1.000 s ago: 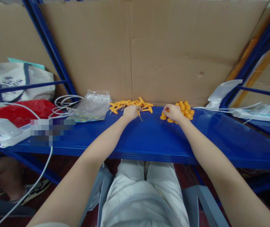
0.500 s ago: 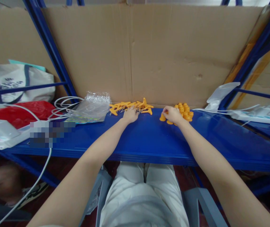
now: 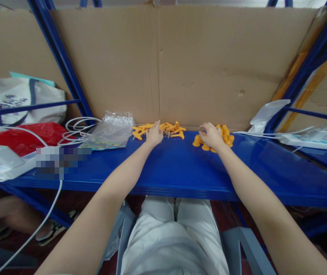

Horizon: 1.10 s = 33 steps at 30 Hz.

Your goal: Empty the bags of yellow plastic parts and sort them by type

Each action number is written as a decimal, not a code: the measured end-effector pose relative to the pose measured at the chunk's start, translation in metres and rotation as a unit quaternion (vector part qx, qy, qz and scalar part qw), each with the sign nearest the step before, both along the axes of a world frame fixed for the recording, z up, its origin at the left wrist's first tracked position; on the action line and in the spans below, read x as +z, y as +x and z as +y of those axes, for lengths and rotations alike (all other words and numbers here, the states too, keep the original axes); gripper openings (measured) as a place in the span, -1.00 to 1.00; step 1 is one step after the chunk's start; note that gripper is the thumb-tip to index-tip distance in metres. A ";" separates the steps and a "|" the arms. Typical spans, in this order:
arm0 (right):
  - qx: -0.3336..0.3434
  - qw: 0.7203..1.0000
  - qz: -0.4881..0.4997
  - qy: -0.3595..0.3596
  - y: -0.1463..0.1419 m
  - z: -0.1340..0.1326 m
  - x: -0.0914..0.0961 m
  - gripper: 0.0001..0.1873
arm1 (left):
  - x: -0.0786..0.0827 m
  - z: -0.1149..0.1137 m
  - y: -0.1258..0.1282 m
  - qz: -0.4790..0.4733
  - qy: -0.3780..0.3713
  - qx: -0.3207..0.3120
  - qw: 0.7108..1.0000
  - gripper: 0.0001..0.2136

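Note:
Several yellow-orange branching plastic pieces point(image 3: 176, 128) lie in a loose heap near the back of the blue shelf point(image 3: 175, 168), with small pale crumbs around them. My left hand point(image 3: 154, 135) rests over the heap's middle, fingers spread and holding nothing that shows. To the right stands a cluster of yellow-orange cup-shaped pieces point(image 3: 227, 137) with flared rims. Above its left side hovers my right hand point(image 3: 211, 135), fingers curved and apart. One cup-shaped piece point(image 3: 196, 141) stands at the cluster's left end, just below my fingertips. My palm hides part of the cluster.
A clear plastic bag point(image 3: 112, 131) lies left of the heap, beside white cables point(image 3: 77, 126), a red bag point(image 3: 37, 137) and a power strip point(image 3: 17, 166). A cardboard panel point(image 3: 195, 68) closes the back. Another power strip point(image 3: 312, 141) sits at right. Another person's leg point(image 3: 17, 215) shows below left.
My right hand has let go of the left-end cup-shaped piece and lifted slightly, fingers opening. My left hand has shifted slightly left with its fingers more spread. The other person's leg and foot moved right.

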State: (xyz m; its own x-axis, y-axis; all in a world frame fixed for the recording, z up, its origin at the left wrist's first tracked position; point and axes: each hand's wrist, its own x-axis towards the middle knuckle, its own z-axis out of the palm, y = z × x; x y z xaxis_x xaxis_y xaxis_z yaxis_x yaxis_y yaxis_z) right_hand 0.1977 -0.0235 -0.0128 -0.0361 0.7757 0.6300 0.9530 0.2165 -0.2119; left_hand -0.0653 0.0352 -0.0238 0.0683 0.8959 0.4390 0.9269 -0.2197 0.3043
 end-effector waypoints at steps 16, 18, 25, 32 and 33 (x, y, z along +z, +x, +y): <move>-0.068 0.997 0.008 -0.029 0.005 -0.004 0.009 -0.71 | -0.010 0.021 -0.022 0.073 0.006 -0.081 0.994 -0.50; -0.063 0.997 0.003 -0.037 0.005 -0.003 0.008 -0.70 | -0.010 0.019 -0.022 0.090 -0.001 -0.086 0.992 -0.48; -0.040 0.993 -0.042 -0.106 0.002 -0.004 0.001 -0.62 | -0.008 0.007 -0.018 0.144 -0.011 -0.096 0.985 -0.48; -0.036 0.986 -0.076 -0.141 -0.003 -0.007 0.001 -0.61 | -0.006 0.002 -0.007 0.097 0.054 -0.096 0.989 -0.67; -0.034 0.987 -0.076 -0.139 -0.002 -0.007 0.001 -0.62 | -0.005 0.002 -0.007 0.079 0.064 -0.099 0.990 -0.69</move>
State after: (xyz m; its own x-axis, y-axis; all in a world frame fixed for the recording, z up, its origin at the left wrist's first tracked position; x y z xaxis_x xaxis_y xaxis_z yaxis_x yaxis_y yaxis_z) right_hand 0.1955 -0.0301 -0.0122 -0.0559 0.9220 0.3832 0.9887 0.1047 -0.1076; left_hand -0.0721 0.0372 -0.0284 0.3138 0.7958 0.5178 0.8953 -0.4297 0.1177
